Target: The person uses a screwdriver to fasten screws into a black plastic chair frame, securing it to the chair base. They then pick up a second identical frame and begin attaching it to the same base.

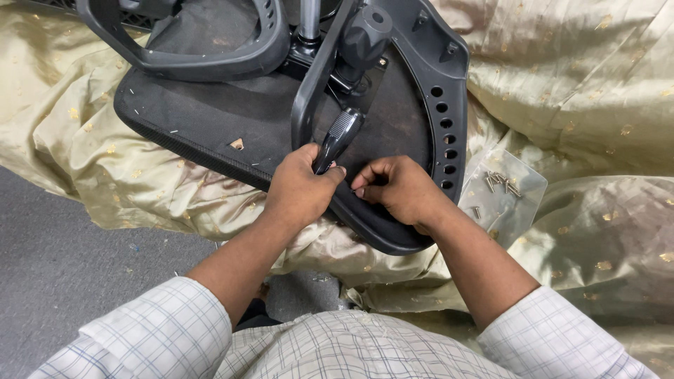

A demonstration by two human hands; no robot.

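The left hand [298, 189] has its grip wrapped around the lower end of a black ribbed lever handle [339, 137], which rises up and away from that grip toward a large black knob [365, 35]. Just right of it, almost touching, the right hand [401, 191] holds its fingertips [359, 188] pinched together at the rim of the upturned black chair seat [210, 112]; whether a small fastener sits in that pinch cannot be told. The seat lies underside-up on a gold cloth [597, 70] spread over the grey floor [56, 260], with the armrest loop [182, 63] up and left of the left grip. Right of the right grip, near but apart, a clear plastic bag [505, 189] holds loose metal screws [500, 181]. Likely faults, judged from this layout: a small part released from the pinch would probably drop into the cloth folds and be hard to find; the slick cloth may let the seat slide if the lever is pushed sideways; the two grips work so close that a slip of the handle could strike the right fingertips; the bag lies open-looking near the right forearm, so a sweep of the sleeve [554, 337] could scatter the screws.
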